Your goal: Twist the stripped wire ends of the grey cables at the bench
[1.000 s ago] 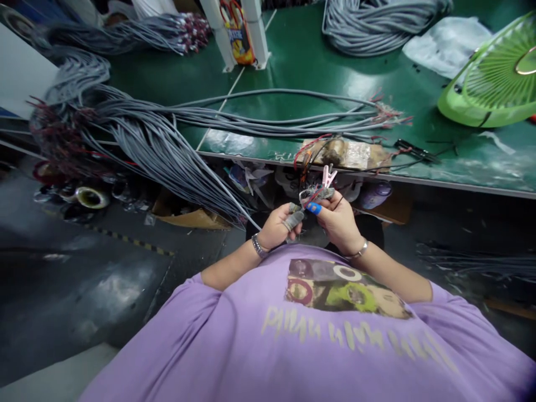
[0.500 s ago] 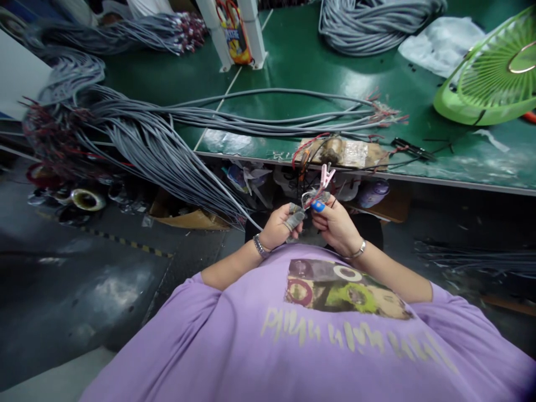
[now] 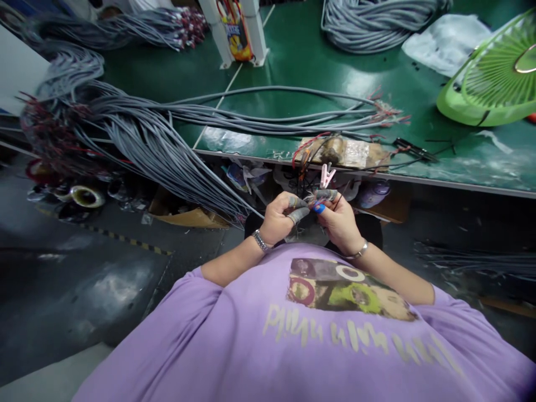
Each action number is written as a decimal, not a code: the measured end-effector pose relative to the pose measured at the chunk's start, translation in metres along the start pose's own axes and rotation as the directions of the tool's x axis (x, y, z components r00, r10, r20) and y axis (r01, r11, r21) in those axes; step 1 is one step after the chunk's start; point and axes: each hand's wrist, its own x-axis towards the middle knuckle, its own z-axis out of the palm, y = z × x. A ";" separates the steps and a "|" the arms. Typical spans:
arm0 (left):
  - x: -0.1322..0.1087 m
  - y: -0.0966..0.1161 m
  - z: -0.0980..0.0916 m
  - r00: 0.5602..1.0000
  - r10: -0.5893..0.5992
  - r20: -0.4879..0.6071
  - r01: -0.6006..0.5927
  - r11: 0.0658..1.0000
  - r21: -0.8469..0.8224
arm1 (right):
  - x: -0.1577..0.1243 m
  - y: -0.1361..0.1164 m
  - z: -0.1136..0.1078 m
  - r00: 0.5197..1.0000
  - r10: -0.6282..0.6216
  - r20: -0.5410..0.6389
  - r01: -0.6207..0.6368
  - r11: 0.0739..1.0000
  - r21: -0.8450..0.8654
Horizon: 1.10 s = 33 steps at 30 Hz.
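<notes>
Both hands meet close to my chest, below the edge of the green table [image 3: 293, 56]. My left hand [image 3: 280, 219], with grey tape on its fingers, is closed on a grey cable end whose thin red and black wires [image 3: 313, 196] stick out between the hands. My right hand [image 3: 340, 222], thumb wrapped in blue tape, pinches the same wire ends and holds a small pink tool [image 3: 326, 175] that points up. The grey cable runs left from my hands into a thick bundle of grey cables [image 3: 138, 134].
Several grey cables [image 3: 285, 117] lie across the table with bared red ends at the right. A taped cardboard pad [image 3: 347, 152] sits at the table edge. A green fan [image 3: 494, 78], a white plastic bag [image 3: 448, 39], a cable coil [image 3: 377, 22] and a white post [image 3: 238, 33] stand farther back.
My hands have drawn closer together and risen slightly; the left fingers now reach the wire ends held by the right hand. The pink tool stands more upright.
</notes>
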 end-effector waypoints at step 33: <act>0.017 0.009 -0.017 0.887 -0.252 0.387 0.421 0.784 -0.455 | 0.001 -0.005 -0.014 0.955 0.222 0.195 -0.273 0.914 0.299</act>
